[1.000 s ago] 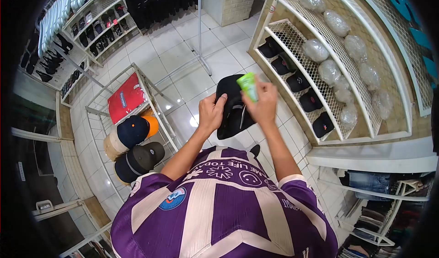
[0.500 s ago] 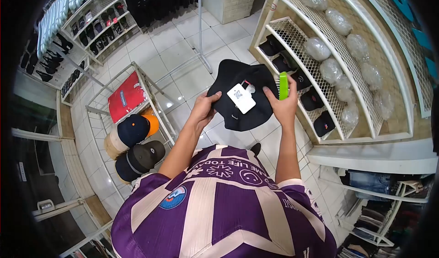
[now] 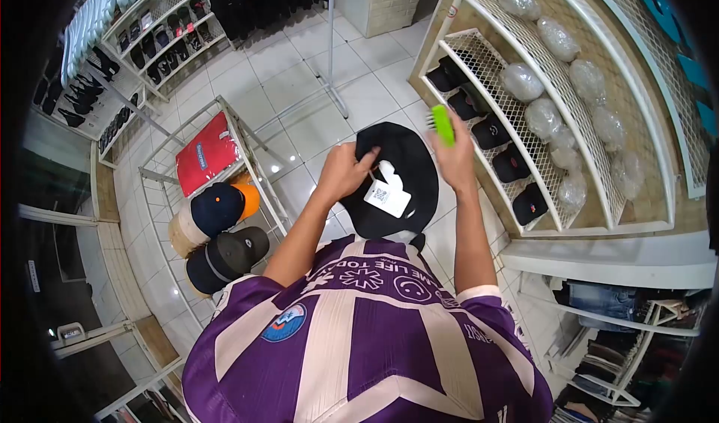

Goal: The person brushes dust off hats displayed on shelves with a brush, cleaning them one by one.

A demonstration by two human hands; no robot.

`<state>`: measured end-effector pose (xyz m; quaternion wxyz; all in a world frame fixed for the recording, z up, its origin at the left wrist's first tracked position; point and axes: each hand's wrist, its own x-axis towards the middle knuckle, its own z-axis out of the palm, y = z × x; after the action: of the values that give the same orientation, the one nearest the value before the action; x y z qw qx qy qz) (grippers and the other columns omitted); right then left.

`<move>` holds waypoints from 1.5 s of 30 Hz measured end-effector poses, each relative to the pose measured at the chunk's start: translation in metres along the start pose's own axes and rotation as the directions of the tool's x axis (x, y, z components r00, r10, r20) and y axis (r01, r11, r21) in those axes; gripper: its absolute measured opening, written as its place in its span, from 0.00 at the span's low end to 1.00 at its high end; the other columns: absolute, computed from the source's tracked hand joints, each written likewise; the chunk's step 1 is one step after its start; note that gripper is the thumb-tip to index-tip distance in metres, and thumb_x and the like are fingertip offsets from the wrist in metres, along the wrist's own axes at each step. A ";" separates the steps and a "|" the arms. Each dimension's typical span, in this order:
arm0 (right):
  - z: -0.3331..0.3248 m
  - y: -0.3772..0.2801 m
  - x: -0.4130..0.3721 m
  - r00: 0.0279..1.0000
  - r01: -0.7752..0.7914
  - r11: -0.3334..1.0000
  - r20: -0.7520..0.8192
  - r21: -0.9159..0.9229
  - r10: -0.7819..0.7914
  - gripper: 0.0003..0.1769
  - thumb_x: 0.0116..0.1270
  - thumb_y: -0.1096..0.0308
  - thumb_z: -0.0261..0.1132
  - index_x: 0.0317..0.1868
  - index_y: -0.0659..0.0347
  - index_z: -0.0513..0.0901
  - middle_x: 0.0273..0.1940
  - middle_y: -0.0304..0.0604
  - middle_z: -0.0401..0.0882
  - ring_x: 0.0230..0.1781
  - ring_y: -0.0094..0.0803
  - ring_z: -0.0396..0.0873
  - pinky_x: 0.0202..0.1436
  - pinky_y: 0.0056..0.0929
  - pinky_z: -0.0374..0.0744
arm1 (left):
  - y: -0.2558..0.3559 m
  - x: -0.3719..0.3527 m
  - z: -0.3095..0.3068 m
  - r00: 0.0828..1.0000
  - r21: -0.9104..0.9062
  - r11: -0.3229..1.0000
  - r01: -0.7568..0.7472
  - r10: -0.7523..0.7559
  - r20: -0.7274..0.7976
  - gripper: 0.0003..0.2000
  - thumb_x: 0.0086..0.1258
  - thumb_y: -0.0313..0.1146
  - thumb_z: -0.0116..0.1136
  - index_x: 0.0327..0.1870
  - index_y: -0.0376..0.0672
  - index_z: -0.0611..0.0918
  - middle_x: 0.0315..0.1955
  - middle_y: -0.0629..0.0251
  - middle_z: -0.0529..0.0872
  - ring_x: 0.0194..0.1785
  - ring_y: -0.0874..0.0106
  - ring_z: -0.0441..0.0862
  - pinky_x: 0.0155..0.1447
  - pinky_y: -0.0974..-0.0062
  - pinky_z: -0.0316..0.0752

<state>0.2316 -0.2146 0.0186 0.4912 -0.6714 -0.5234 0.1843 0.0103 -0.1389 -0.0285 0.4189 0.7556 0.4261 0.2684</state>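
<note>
Holding a black cap (image 3: pixel 412 161) steady.
Left hand (image 3: pixel 343 174) fingers clamp its edge for support; right hand (image 3: pixel 455 159) fingers wrap a green brush (image 3: pixel 443 125) beside it.

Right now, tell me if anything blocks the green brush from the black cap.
Nothing visible. The right hand holds the green brush at the upper edge of the black cap; the left hand grips it, and the white tag hangs lower, clear.

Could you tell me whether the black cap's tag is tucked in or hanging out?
Hanging out: the white tag lies exposed against the black cap, just below the left hand.
</note>
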 end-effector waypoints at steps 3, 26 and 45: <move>0.009 -0.003 -0.011 0.975 0.002 0.998 -0.222 0.059 0.011 0.29 0.63 0.67 0.72 0.64 0.68 0.79 0.51 0.58 0.83 0.56 0.50 0.81 0.63 0.41 0.76 | -0.002 -0.006 -0.003 0.989 -0.034 0.988 0.147 -0.147 0.002 0.18 0.70 0.42 0.62 0.31 0.31 0.85 0.20 0.42 0.82 0.30 0.44 0.83 0.36 0.54 0.75; 0.003 -0.027 -0.019 0.935 -0.180 0.956 -0.343 -0.232 0.093 0.36 0.48 0.53 0.84 0.49 0.63 0.74 0.42 0.58 0.85 0.37 0.51 0.87 0.44 0.45 0.83 | 0.000 0.006 0.017 0.986 0.094 0.990 0.105 -0.091 -0.141 0.17 0.72 0.41 0.62 0.34 0.31 0.83 0.21 0.41 0.81 0.29 0.41 0.80 0.37 0.52 0.74; -0.269 0.004 0.010 0.677 0.001 0.811 -0.597 -0.585 -0.431 0.26 0.74 0.66 0.67 0.71 0.59 0.78 0.58 0.57 0.81 0.57 0.47 0.82 0.60 0.39 0.78 | 0.133 0.136 0.157 0.983 -0.481 0.875 0.052 0.042 0.181 0.16 0.74 0.37 0.62 0.39 0.27 0.85 0.28 0.60 0.88 0.32 0.76 0.79 0.40 0.71 0.75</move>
<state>0.4423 -0.3312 0.1390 0.4622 -0.7288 -0.4033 -0.3041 0.2526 -0.1221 0.0139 0.6330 0.6476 0.3064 0.2935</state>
